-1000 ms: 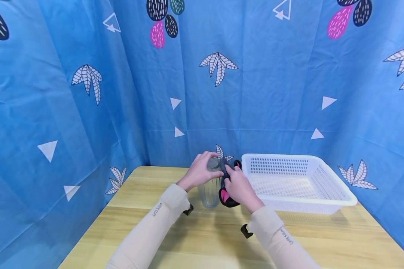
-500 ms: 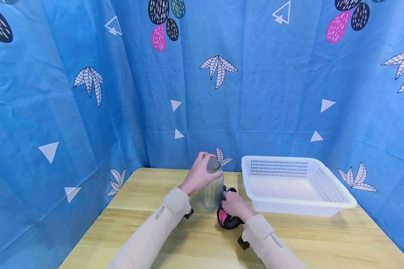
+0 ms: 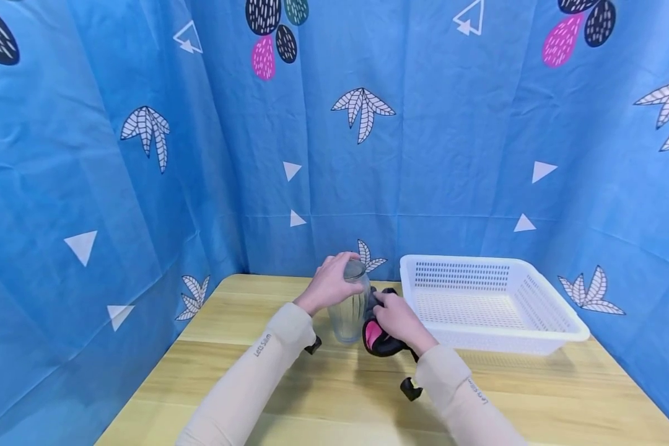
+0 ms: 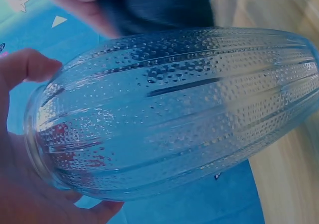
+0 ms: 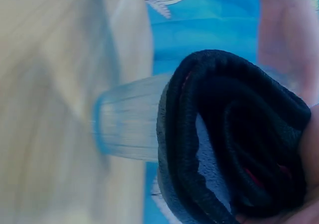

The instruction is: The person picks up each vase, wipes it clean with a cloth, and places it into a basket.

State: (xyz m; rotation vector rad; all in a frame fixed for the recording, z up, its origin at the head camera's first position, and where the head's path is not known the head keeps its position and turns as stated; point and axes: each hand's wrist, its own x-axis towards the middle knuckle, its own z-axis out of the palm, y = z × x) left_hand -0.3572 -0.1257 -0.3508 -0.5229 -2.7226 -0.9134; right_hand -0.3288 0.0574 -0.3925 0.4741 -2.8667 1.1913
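Observation:
A clear ribbed glass vase stands upright on the wooden table. My left hand grips it round the top, thumb on the near side and fingers over the far side. In the left wrist view, the dotted glass wall fills the middle. My right hand holds a folded dark grey cloth piece with black edging and a pink patch against or close by the vase's right side. Its thick, rolled layers show in the right wrist view. Whether it is a glove or a plain cloth is hidden by the folds.
A white perforated plastic basket stands on the table just right of my right hand. Blue patterned curtain hangs behind and at both sides. Light wooden tabletop extends toward me.
My right hand slid down the vase's side with the folded cloth, toward me, then came back up part of the way. My left hand keeps its grip on the vase's top.

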